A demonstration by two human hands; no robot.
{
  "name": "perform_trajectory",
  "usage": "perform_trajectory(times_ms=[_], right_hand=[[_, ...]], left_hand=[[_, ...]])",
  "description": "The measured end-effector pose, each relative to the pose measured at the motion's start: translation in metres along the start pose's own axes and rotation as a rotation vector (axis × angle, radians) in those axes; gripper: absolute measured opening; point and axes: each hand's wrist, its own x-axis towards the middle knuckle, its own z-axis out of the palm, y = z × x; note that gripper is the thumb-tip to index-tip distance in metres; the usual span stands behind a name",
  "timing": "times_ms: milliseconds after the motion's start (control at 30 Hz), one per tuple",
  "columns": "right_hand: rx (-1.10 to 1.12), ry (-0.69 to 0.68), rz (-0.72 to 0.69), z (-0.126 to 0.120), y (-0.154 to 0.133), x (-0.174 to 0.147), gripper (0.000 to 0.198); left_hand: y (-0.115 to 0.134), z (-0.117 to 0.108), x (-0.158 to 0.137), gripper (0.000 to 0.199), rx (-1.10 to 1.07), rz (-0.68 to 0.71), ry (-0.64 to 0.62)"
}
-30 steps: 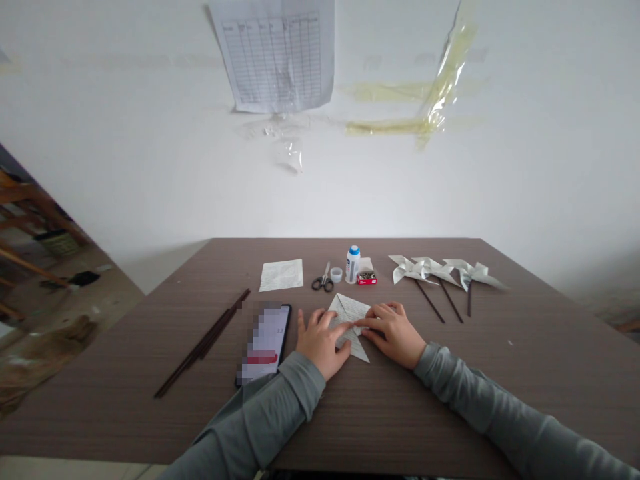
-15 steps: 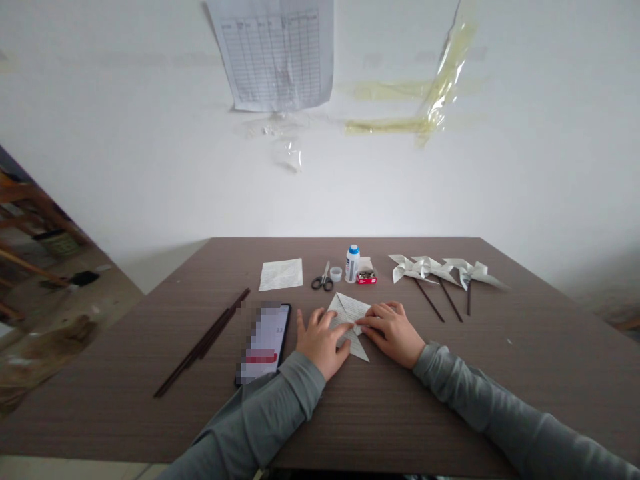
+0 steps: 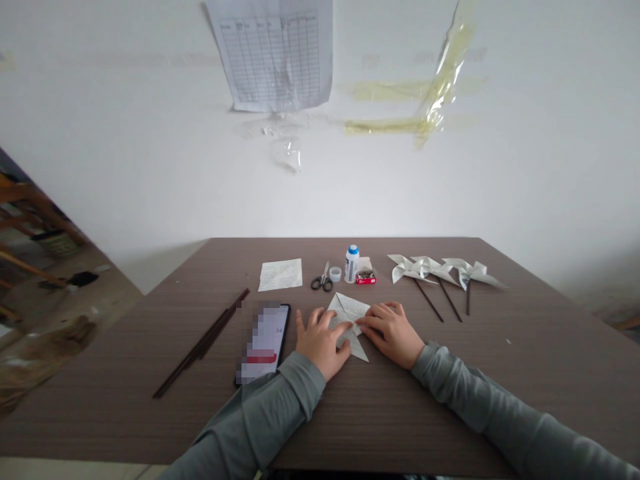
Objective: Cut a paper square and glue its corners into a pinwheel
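Note:
A printed paper sheet [image 3: 353,307], cut and folded toward its middle, lies on the table between my hands. My left hand [image 3: 323,340] is spread over the paper's left side, its index fingertip pressing near the centre. From the right, my right hand [image 3: 395,333] closes its thumb and fingers on a small flap of the paper near the middle. Part of the paper is covered by my fingers. Behind it are scissors [image 3: 323,283], a small clear cup [image 3: 335,274], a white bottle with a blue cap [image 3: 352,265] and a red box of small metal pieces [image 3: 366,280].
Several dark sticks [image 3: 203,341] lie at the left, beside a phone [image 3: 264,343]. A flat paper sheet [image 3: 281,275] is at the back left. Paper pinwheels [image 3: 440,269] on sticks rest at the back right. A white wall [image 3: 400,193] borders the table's far edge.
Both hands hold almost the same pose on the paper. The number on the phone's screen has changed.

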Motion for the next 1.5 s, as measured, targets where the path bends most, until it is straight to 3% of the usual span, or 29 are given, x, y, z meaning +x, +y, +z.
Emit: perform_trajectory(times_ms=[200, 367, 600, 1000, 1300, 1500], right_hand=[[-0.034, -0.008, -0.023, -0.002, -0.002, 0.000, 0.038], [-0.058, -0.011, -0.015, -0.002, -0.003, 0.001, 0.031], [-0.016, -0.009, -0.018, -0.002, -0.001, -0.001, 0.036], [-0.019, -0.011, -0.014, -0.003, -0.002, 0.000, 0.040], [0.004, -0.019, -0.004, -0.003, -0.001, 0.000, 0.043], [-0.042, -0.008, -0.019, -0.002, -0.002, 0.000, 0.035]], left_hand=[[-0.003, 0.003, -0.001, 0.054, -0.036, 0.018, 0.014], [0.008, -0.009, 0.002, 0.053, -0.025, -0.059, -0.056], [0.008, -0.017, 0.004, 0.050, -0.033, -0.035, -0.071], [0.001, -0.001, 0.001, 0.050, -0.048, -0.002, 0.005], [0.000, -0.001, 0.002, 0.045, -0.033, -0.014, 0.007], [-0.002, 0.003, 0.002, 0.045, -0.045, 0.003, 0.023]])
